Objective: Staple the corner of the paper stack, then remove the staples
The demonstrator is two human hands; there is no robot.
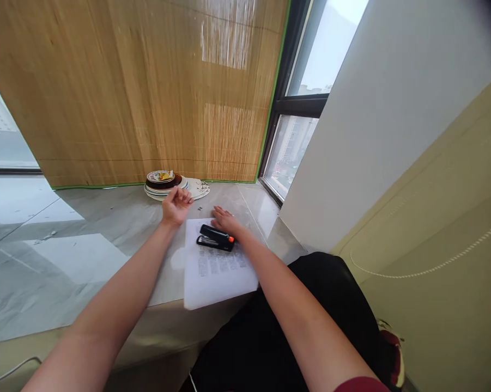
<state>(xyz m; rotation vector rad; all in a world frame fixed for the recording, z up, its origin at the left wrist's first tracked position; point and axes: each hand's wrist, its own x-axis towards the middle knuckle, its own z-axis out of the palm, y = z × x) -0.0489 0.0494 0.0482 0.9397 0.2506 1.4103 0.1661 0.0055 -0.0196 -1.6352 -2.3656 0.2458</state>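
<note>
On the printed sheets point(216, 291) near the front edge of the worktop point(120, 212), a black stapler point(215, 238) is lying on its side, its two long parts spreading apart toward the left and meeting near an orange bit at the right end. The right hand point(224, 220) is resting palm down at the far edge of the sheets, just beside the stapler, its fingers loosely extended and apparently gripping nothing. The left hand point(177, 206) is hovering or resting beyond the sheets to the left, its fingers half curled; whether they are pinching something small, I cannot tell. A few tiny dark bits point(200, 208) are lying on the worktop between the two hands.

The step in hand seems to be one of tending the opened stapler rather than pressing it. A next move on it would be calling for one hand steadying its base while the other is guiding the upper part, with the sheets staying flat beneath.

Farther out, a stack of plates point(153, 190) is standing behind the left hand, and a bamboo blind point(139, 92) is hanging behind that.
</note>
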